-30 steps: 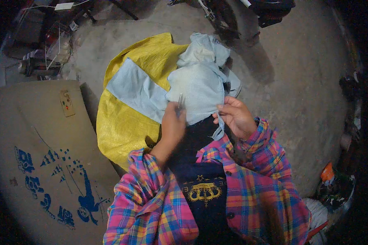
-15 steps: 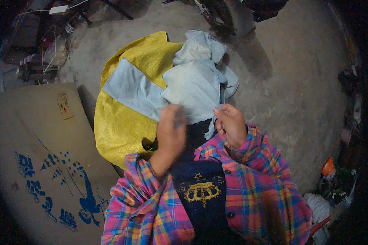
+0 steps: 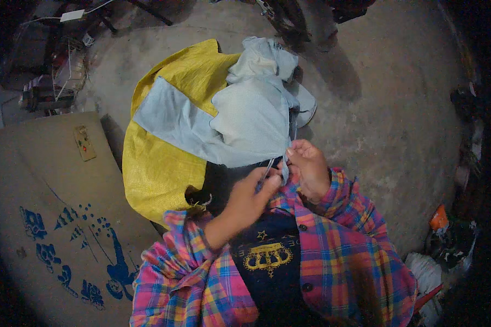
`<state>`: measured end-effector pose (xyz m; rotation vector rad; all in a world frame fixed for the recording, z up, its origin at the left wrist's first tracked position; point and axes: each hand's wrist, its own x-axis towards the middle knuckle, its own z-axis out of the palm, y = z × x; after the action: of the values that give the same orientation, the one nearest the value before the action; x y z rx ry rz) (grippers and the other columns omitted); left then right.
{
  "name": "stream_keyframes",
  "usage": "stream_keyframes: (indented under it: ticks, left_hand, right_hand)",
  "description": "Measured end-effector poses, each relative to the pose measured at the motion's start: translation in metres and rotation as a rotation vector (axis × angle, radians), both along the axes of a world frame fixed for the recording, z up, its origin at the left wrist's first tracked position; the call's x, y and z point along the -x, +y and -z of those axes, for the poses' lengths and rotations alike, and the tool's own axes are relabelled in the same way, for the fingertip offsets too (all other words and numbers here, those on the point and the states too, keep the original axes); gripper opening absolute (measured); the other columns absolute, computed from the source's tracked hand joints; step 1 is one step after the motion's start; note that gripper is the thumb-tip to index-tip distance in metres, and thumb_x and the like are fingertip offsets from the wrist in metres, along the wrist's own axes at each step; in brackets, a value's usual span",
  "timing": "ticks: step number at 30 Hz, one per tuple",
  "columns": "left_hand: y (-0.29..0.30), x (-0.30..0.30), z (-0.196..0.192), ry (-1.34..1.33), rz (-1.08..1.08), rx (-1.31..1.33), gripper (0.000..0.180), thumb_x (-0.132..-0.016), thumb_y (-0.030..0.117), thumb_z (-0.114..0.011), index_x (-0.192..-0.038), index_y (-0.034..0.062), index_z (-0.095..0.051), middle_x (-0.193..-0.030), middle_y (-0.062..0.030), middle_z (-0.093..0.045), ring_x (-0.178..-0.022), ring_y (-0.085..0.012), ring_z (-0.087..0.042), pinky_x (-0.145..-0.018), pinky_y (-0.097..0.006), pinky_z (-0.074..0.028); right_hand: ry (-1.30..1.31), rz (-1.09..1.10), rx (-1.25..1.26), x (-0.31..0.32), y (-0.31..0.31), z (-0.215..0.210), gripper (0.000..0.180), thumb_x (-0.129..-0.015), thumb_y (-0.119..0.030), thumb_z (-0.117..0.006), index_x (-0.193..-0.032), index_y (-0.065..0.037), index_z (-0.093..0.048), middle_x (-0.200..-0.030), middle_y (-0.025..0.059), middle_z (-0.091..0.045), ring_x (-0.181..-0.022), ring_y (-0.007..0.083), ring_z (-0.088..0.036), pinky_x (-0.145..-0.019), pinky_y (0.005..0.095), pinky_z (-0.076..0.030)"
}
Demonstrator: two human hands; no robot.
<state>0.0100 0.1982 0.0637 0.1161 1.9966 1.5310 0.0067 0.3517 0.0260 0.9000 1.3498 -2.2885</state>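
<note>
A pale blue piece of denim cloth (image 3: 251,120) lies across my lap, with one arm of it stretching to the left over a yellow woven sack (image 3: 163,169). My right hand (image 3: 308,169) is closed, pinching a narrow strip at the cloth's near right corner. Just left of it, my left hand (image 3: 251,199) is closed around a small two-pronged metal tool (image 3: 268,168), which looks like thread snips. Its thin prongs point up beside the pinched strip. The fingers hide the rest of the tool.
A tan board or mat (image 3: 33,180) with blue printed designs is at the left. Bare concrete floor (image 3: 398,131) extends to the right. A white power strip (image 3: 72,16) with a cable is at the far left. Bags and an orange item (image 3: 439,218) sit at the lower right.
My left hand has moved right and down from the cloth's near edge to beside my right hand, and the metal tool now shows. The right hand keeps its pinch on the cloth corner.
</note>
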Motion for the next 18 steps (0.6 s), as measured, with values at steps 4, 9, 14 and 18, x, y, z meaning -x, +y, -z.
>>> stream_keyframes:
  ticks: [4,9,14,18]
  left_hand:
    - [-0.009,-0.003,-0.001,-0.390,-0.122,-0.075,0.046,-0.086,0.039,-0.027,-0.100,-0.0009,-0.047,-0.061,-0.0041,-0.044,-0.055,-0.0132,-0.043,-0.054,-0.027,-0.039]
    - [0.001,-0.009,0.015,-0.228,-0.069,0.014,0.040,-0.085,0.037,-0.032,-0.097,0.0013,-0.046,-0.073,-0.0140,-0.053,-0.068,-0.0241,-0.052,-0.064,-0.033,-0.040]
    - [0.012,-0.009,0.016,-0.361,-0.094,0.070,0.034,-0.084,0.033,-0.039,-0.093,0.0010,-0.045,-0.077,-0.0171,-0.055,-0.071,-0.0279,-0.055,-0.063,-0.034,-0.040]
    - [0.017,-0.006,0.010,-0.356,-0.121,0.035,0.029,-0.083,0.028,-0.042,-0.091,0.0005,-0.045,-0.074,-0.0162,-0.055,-0.068,-0.0270,-0.055,-0.061,-0.033,-0.041]
  right_hand:
    - [-0.028,0.034,0.014,-0.001,-0.004,-0.001,0.008,-0.079,-0.007,-0.045,-0.086,-0.004,-0.042,-0.065,0.0024,-0.047,-0.049,0.0091,-0.044,-0.040,0.0214,-0.036]
    - [-0.089,-0.026,0.141,0.002,-0.001,-0.008,0.009,-0.081,-0.009,-0.043,-0.088,-0.007,-0.038,-0.063,0.0037,-0.044,-0.038,0.0070,-0.033,-0.032,0.0197,-0.026]
    - [-0.087,0.013,0.025,0.000,-0.006,-0.011,0.010,-0.082,-0.011,-0.042,-0.089,-0.006,-0.038,-0.059,0.0027,-0.044,-0.038,0.0082,-0.035,-0.032,0.0213,-0.027]
    - [-0.083,0.054,0.028,-0.004,-0.008,-0.009,0.009,-0.082,-0.011,-0.042,-0.088,-0.006,-0.038,-0.059,0.0028,-0.044,-0.038,0.0082,-0.035,-0.033,0.0212,-0.029]
